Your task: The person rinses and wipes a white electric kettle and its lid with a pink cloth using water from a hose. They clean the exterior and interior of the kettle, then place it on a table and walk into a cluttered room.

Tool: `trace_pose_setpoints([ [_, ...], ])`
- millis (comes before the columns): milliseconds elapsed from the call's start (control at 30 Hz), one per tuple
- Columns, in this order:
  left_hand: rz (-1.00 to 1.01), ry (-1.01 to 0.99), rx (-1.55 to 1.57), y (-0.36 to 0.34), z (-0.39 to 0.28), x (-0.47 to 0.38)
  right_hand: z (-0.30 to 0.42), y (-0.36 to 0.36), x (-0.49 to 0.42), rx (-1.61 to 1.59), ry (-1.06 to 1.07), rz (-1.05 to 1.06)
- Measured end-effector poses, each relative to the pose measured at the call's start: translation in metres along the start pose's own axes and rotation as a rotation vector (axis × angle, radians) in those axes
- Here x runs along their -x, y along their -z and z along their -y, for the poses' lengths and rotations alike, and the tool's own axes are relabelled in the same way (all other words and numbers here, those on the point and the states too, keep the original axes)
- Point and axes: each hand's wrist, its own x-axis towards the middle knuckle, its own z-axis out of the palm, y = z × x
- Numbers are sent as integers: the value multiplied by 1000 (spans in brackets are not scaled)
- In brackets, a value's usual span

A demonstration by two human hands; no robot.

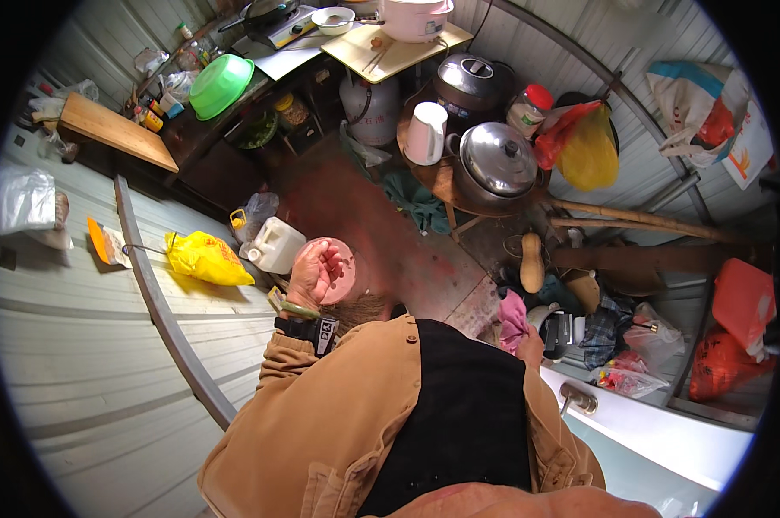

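Observation:
My left hand (315, 272) hovers in front of a round pink tub (346, 280), its fingers loosely curled and nothing visible in them. A green bangle and a black strap circle that wrist. Beside it is a white plastic jug (277, 246). Gripped in my right hand (530, 348) is a pink cloth (513, 320), hanging at my side. Part of that hand is hidden by the sleeve of the tan jacket (338, 414). Below the left hand, the bristles of a broom (357, 311) show beside the tub.
A round wooden table (422, 184) bears a lidded steel pot (497, 158) and a white pitcher (426, 133). A butternut squash (531, 263) is on the right. A yellow bag (207, 259) hangs at the left wall. A gas cylinder (368, 110) stands under the counter. A white-rimmed door (649, 414) is at lower right.

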Motion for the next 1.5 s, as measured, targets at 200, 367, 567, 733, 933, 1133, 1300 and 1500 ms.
trace_pose_setpoints([
  [200,-48,-40,73,19,-28,-19,23,-20,-64,-2,182,-24],
  [367,-214,-75,100,46,-41,-25,73,-42,-136,-517,-17,262],
  [567,-237,-105,183,47,-53,-51,150,-68,-199,-791,-100,442],
  [733,-281,-129,243,23,-89,-93,216,-93,-255,-846,-138,526],
  [933,-235,-199,245,-11,-129,-145,301,-106,-326,-937,-77,756],
  [1133,-305,-156,307,-17,-130,-167,372,-140,-379,-1055,-55,844],
  [1300,-366,-129,307,-14,-152,-190,393,-163,-401,-1078,-137,867],
  [1500,-137,-21,341,-18,-213,-257,412,-182,-426,-1411,43,855],
])
